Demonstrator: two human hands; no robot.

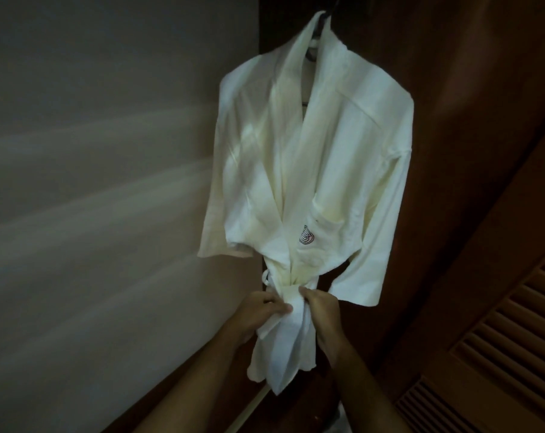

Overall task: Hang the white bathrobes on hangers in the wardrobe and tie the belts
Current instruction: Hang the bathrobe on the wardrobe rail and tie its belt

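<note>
A white bathrobe (324, 157) hangs on a dark hanger (325, 12) against the dark wooden wardrobe (452, 89). A small red logo sits on its chest pocket. The robe's belt (291, 296) is wrapped round the gathered waist, and its loose ends hang below. My left hand (261, 310) pinches the belt from the left side of the waist. My right hand (321, 310) grips the belt on the right side. Both hands are close together at the knot. The hanger's hook is cut off at the top edge.
A pale wall (93, 182) fills the left half of the view. A louvred wooden door (499, 354) stands at the lower right. Something pale lies on the floor (336, 420) below the robe, too dim to identify.
</note>
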